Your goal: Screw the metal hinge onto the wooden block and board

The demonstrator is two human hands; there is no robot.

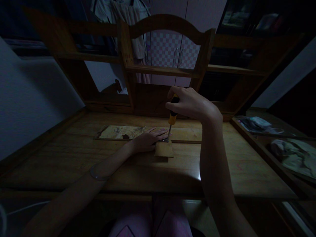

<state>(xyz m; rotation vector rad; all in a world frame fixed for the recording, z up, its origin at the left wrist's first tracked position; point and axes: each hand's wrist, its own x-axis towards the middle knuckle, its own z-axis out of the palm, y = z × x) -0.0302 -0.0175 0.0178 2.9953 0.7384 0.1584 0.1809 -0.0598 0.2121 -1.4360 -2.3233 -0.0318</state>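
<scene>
My right hand [189, 102] is closed around the black and yellow handle of a screwdriver [172, 119], held upright with its tip down on a small metal part at the top edge of a little wooden block [164, 149]. My left hand [149, 139] lies flat, fingers stretched out, on the wooden desk [74, 158] just left of the block, its fingertips next to the screwdriver tip. A long flat wooden strip [123, 132] lies behind the hand. A thin bangle sits on my left wrist.
A wooden hutch with shelves [163, 69] stands at the back of the desk. Crumpled cloths or bags [293, 154] lie on a surface at the right. A pale wall is on the left. The scene is dim.
</scene>
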